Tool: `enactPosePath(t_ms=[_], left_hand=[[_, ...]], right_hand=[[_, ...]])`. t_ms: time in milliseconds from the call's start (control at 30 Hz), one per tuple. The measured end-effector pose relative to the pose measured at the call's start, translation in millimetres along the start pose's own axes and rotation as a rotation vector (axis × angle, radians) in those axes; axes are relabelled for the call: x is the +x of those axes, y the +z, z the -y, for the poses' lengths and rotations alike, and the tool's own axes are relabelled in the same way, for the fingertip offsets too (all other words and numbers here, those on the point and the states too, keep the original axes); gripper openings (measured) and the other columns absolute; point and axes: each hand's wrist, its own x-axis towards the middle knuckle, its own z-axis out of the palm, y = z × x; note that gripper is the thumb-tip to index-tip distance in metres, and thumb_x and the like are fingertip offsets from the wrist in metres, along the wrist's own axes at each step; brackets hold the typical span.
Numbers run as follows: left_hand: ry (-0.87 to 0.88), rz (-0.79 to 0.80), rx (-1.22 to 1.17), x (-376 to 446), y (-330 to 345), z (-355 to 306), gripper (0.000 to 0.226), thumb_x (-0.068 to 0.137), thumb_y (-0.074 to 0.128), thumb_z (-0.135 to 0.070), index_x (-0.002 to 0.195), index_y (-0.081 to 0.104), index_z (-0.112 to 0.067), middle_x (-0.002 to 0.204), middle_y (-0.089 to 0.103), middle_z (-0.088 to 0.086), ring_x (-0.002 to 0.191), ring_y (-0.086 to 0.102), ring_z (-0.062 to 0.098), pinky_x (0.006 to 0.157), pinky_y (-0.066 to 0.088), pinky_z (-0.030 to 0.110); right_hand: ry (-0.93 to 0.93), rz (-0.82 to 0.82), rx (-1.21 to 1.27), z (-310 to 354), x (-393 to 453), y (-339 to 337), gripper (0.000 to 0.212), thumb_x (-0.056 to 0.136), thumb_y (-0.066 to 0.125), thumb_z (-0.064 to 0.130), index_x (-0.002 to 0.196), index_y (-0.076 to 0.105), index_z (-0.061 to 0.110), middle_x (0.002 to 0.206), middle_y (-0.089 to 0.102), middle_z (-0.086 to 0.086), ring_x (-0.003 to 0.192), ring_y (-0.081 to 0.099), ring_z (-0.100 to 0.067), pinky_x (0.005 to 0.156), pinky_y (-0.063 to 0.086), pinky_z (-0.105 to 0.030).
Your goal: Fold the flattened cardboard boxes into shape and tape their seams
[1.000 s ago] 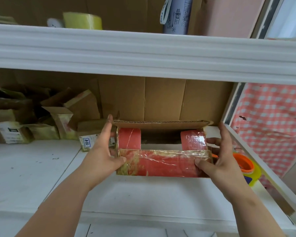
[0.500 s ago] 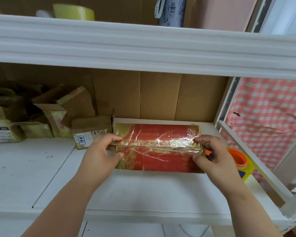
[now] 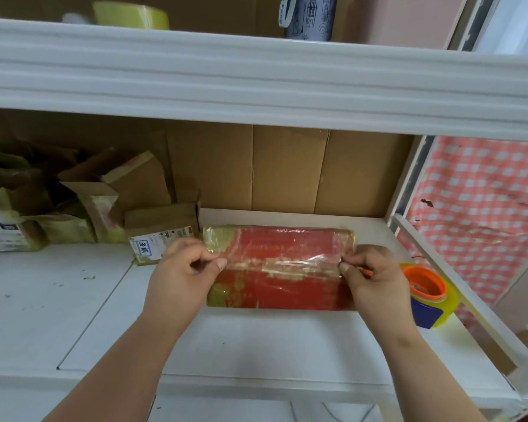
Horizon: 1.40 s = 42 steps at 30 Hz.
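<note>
From the head view, the red box (image 3: 279,266) lies on the tabletop (image 3: 256,342) between the 2 hands, the left hand (image 3: 185,269) and right hand (image 3: 371,274) each pinching an end of its middle seam. If either pinch slips, I judge the flaps could spring open; the tape roll (image 3: 430,295) sits just right of the right hand, so reaching for it means letting go.

One red box (image 3: 279,266) lies at the centre of the frame, with two hands on it, the left hand (image 3: 183,275) and the right hand (image 3: 375,278). One tape dispenser (image 3: 429,293) sits at the right. One tape roll (image 3: 131,15) and one patterned cup (image 3: 310,16) stand along the top. Several brown cardboard boxes (image 3: 83,205) crowd the left; their number cannot be told.
</note>
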Motion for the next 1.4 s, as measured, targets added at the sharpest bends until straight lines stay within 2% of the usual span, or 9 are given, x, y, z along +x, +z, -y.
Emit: enactPosePath(t_ms=[200,300,400,567,867,1000,1133,1267,1400], left_hand=[[-0.259,0.08,0.09,-18.0,20.1,24.5,0.039,0.084,0.077,-0.024,0.108,0.048,-0.029,0.092,0.059,-0.014,0.077,0.061,0.005,0.063,0.046,0.025],[-0.211,0.146,0.098,-22.7,24.7,30.1,0.08,0.085,0.076,-0.025,0.149,0.029,-0.033,0.108,0.053,-0.02,0.08,0.061,0.003,0.062,0.044,0.019],[-0.146,0.213,0.124,-18.7,26.8,29.7,0.085,0.09,0.071,-0.027,0.153,0.018,-0.044,0.123,0.048,-0.017,0.085,0.06,0.003,0.065,0.043,0.013],[-0.152,0.274,0.141,-13.1,26.1,32.3,0.077,0.091,0.069,-0.028,0.15,0.025,-0.049,0.13,0.047,-0.013,0.091,0.057,0.004,0.069,0.044,0.015],[-0.248,0.327,-0.006,-29.1,29.4,32.0,0.083,0.098,0.056,-0.033,0.148,-0.007,-0.054,0.151,0.038,-0.011,0.128,0.046,0.01,0.1,0.041,0.029],[-0.324,0.345,-0.068,-28.1,34.2,23.3,0.072,0.1,0.054,-0.031,0.156,0.008,-0.039,0.151,0.043,-0.007,0.131,0.046,0.017,0.106,0.037,0.036],[-0.341,0.17,-0.026,-18.9,25.1,14.6,0.061,0.096,0.059,-0.04,0.149,0.028,-0.04,0.134,0.058,-0.007,0.119,0.056,0.019,0.098,0.049,0.041],[-0.309,0.1,0.03,-1.5,7.1,-4.3,0.066,0.09,0.06,-0.055,0.146,0.026,-0.043,0.124,0.062,-0.006,0.11,0.062,0.021,0.087,0.054,0.041],[-0.27,0.131,0.053,20.9,-19.1,-36.4,0.065,0.093,0.059,-0.05,0.147,0.024,-0.054,0.129,0.055,-0.008,0.109,0.063,0.024,0.087,0.055,0.041]], right_hand=[[0.221,0.089,0.092,-28.1,-30.3,19.1,0.043,0.087,0.065,-0.008,0.093,0.045,0.03,0.1,0.056,0.007,0.099,0.062,-0.007,0.072,0.049,-0.015],[0.245,0.098,0.085,-31.8,-32.4,19.8,0.055,0.091,0.061,-0.006,0.126,0.042,0.031,0.107,0.053,0.023,0.101,0.06,0.002,0.083,0.049,-0.015],[0.226,0.16,0.064,-32.2,-27.2,16.7,0.078,0.093,0.057,-0.006,0.151,0.027,0.036,0.12,0.051,0.022,0.101,0.054,0.018,0.082,0.046,-0.004],[0.11,0.238,-0.081,-43.1,-20.0,12.1,0.066,0.091,0.059,-0.003,0.138,0.044,0.041,0.13,0.055,0.007,0.115,0.056,-0.007,0.1,0.052,-0.041],[0.108,0.484,-0.095,-52.1,-28.9,-2.9,0.101,0.095,0.061,0.013,0.137,-0.008,0.073,0.147,0.037,0.022,0.133,0.044,-0.008,0.11,0.04,-0.032],[0.127,0.438,-0.037,-46.8,-32.4,-1.6,0.102,0.095,0.063,0.023,0.129,-0.017,0.076,0.143,0.04,0.022,0.128,0.048,-0.011,0.107,0.041,-0.032],[0.111,0.416,0.038,-41.9,-34.8,-5.6,0.103,0.086,0.072,0.035,0.14,-0.008,0.07,0.141,0.044,0.026,0.119,0.056,-0.008,0.099,0.047,-0.034],[0.123,0.368,0.299,-16.1,-21.5,-21.1,0.088,0.07,0.075,0.048,0.144,0.028,0.06,0.134,0.055,0.021,0.118,0.055,-0.001,0.089,0.049,-0.021],[0.127,0.582,0.411,15.4,-3.9,-49.7,0.089,0.058,0.079,0.05,0.138,0.041,0.058,0.13,0.062,0.019,0.12,0.059,-0.009,0.095,0.047,-0.032]])
